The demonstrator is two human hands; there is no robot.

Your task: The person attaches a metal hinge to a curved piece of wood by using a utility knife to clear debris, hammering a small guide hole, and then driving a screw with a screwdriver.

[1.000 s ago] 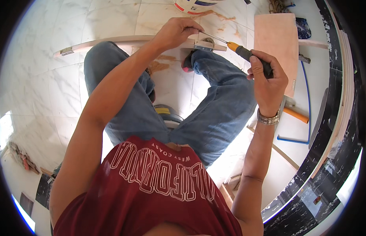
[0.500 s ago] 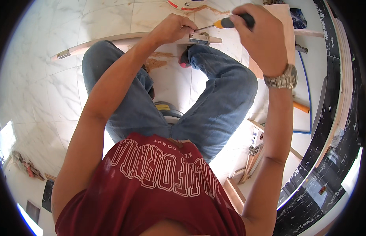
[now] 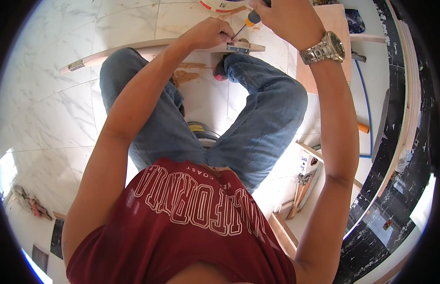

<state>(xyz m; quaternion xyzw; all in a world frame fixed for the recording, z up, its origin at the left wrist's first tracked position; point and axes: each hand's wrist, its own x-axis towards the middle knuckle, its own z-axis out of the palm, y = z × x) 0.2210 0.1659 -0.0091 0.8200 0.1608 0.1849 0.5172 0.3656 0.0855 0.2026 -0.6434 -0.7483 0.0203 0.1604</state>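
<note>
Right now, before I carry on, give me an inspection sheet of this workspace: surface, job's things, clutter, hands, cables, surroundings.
Surface: white marbled tile floor, sawdust patch by the knees.
Job's things: long pale wooden strip lying across the floor; silver metal hinge at its right end, a second metal hinge at its left end; orange-and-black-handled screwdriver, tip at the right-end hinge.
Clutter: wood offcuts at right, flat wooden board, orange-handled tool.
Hands: left hand pinching at the hinge; right hand gripping the screwdriver.
Cables: blue line on the floor, kind unclear.
Surroundings: black marbled edging at right.
</note>
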